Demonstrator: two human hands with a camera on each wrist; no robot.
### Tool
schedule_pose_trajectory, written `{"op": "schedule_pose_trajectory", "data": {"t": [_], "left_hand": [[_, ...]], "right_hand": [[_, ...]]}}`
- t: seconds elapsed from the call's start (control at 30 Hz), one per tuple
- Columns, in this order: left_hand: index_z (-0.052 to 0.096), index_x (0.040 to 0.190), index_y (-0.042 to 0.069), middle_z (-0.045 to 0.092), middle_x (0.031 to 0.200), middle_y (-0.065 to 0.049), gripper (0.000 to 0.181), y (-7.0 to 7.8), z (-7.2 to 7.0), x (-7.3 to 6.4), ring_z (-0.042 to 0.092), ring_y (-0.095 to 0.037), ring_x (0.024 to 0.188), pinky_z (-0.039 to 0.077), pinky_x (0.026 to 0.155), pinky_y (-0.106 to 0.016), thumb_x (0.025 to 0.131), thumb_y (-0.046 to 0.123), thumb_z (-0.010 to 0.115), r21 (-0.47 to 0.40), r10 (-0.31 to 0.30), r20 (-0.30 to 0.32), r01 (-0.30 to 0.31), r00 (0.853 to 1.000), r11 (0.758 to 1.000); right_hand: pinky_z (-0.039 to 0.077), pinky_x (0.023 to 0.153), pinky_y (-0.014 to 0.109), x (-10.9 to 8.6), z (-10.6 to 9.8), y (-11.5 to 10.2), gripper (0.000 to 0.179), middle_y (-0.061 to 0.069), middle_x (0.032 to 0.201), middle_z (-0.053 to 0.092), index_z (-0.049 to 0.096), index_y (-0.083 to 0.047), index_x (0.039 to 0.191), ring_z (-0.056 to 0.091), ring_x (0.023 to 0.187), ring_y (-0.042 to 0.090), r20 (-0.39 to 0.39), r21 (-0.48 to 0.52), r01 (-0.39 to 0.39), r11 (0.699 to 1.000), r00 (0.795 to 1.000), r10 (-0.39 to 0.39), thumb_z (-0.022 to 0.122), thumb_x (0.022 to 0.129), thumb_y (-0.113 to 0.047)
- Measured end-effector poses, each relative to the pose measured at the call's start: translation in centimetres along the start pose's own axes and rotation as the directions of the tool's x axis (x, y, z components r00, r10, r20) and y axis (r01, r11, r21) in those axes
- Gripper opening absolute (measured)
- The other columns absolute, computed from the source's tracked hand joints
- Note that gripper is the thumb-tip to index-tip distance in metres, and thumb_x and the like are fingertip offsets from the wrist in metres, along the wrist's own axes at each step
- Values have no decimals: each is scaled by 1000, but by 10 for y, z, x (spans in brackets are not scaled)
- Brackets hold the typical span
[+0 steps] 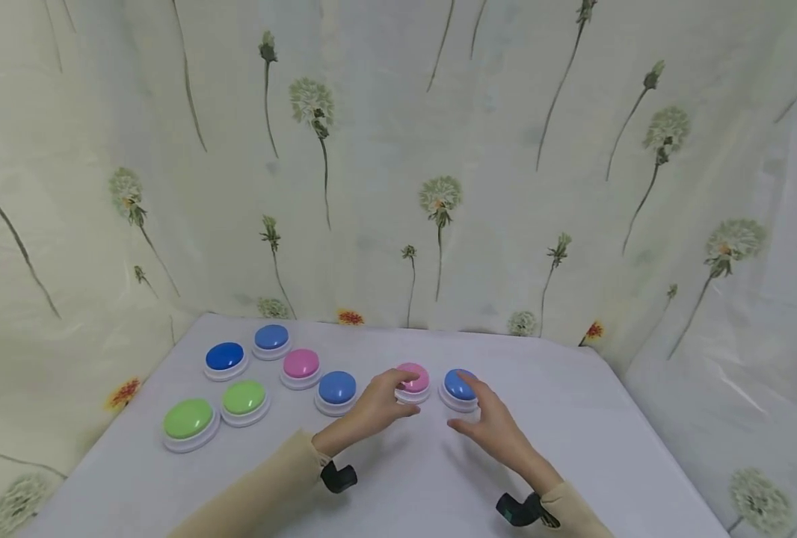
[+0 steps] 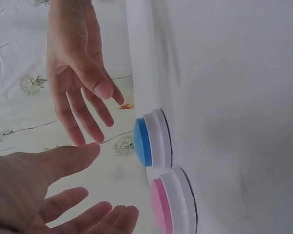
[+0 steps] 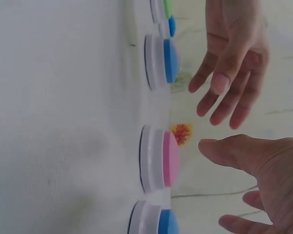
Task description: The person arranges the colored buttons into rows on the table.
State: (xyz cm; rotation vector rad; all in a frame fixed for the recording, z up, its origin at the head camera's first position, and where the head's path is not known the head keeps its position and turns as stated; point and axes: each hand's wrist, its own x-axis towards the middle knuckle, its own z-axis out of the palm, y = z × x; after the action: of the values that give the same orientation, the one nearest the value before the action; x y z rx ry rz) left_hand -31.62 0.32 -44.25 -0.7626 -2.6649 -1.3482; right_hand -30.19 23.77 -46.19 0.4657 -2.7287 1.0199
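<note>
My left hand (image 1: 369, 409) hovers over the table with loosely bent fingers, holding nothing. Just beyond its fingertips is a pink push button (image 1: 412, 379) on a white round base, partly covered by the hand in the head view. To the right, my right hand (image 1: 496, 427) hangs nearest a blue push button (image 1: 457, 385), thumb and fingers spread apart. Both wrist views show a gap between the hands and the buttons. In the right wrist view the pink button (image 3: 171, 159) stands between two blue ones.
Left of the hands sit another blue button (image 1: 336, 388), a pink one (image 1: 300, 365), two green ones (image 1: 188, 420) and two more blue ones (image 1: 224, 356) at the back left. They stand on a white-covered table (image 1: 573, 433). A dandelion-print curtain (image 1: 371, 164) hangs behind.
</note>
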Motion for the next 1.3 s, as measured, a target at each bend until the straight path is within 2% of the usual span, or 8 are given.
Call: {"op": "schedule_pose_trajectory", "data": {"t": [0.23,0.43,0.6,0.77,0.93,1.03,1.17,1.3], "left_hand": [[60,128,10,62,124,-8,50,-8,-12,-20,60,-28,111,56,85,-34,81,16,78,36,6,-7,-6,1000,999],[64,122,10,65,121,-9,46,-9,-21,-48,61,-29,110,56,82,-29,80,19,79,-5,-19,70,19,997,1000],[65,120,11,65,120,-11,42,-16,-32,-68,61,-32,110,57,82,-32,81,18,78,-12,-28,95,30,995,999],[65,119,8,65,119,-13,40,-32,-56,-80,61,-34,108,57,83,-42,82,18,77,-2,-49,28,49,998,999],[64,119,5,65,119,-16,41,-49,-82,-87,61,-35,108,57,82,-40,81,15,77,5,-85,-57,85,995,996],[64,118,4,65,118,-18,41,-57,-95,-87,61,-36,108,57,83,-41,80,11,77,5,-112,-120,113,986,994],[63,120,0,65,117,-20,44,-66,-107,-83,61,-37,107,57,85,-42,79,7,78,16,-168,-198,174,966,985],[59,124,-4,64,119,-22,50,-76,-110,-77,62,-37,108,57,83,-41,79,7,77,15,-232,-222,241,947,970]], "right_hand": [[51,96,50,-5,5,-20,80,13,146,46,41,-14,145,48,131,34,1,8,31,999,1000,-31,82,77,-21],[54,90,44,-15,17,-34,75,7,137,54,48,-15,140,56,120,29,-30,34,95,995,995,-94,84,74,-15],[55,89,41,-18,27,-44,75,3,135,54,50,-17,140,55,119,27,13,63,117,991,993,-118,84,73,-15],[55,88,42,-12,38,-55,75,3,134,55,48,-17,141,55,119,27,45,91,178,980,982,-183,83,74,-17],[55,89,45,4,49,-62,76,5,137,53,47,-16,142,54,122,26,69,87,213,973,973,-219,83,75,-19],[54,90,47,15,55,-65,74,6,140,51,47,-15,142,52,125,29,91,107,205,973,972,-215,82,77,-21],[52,93,51,31,64,-69,73,8,142,49,46,-15,142,50,127,35,121,165,182,969,972,-204,80,79,-28],[52,94,50,47,75,-73,72,11,142,47,45,-17,143,51,125,38,136,196,165,967,972,-194,78,81,-29]]}}
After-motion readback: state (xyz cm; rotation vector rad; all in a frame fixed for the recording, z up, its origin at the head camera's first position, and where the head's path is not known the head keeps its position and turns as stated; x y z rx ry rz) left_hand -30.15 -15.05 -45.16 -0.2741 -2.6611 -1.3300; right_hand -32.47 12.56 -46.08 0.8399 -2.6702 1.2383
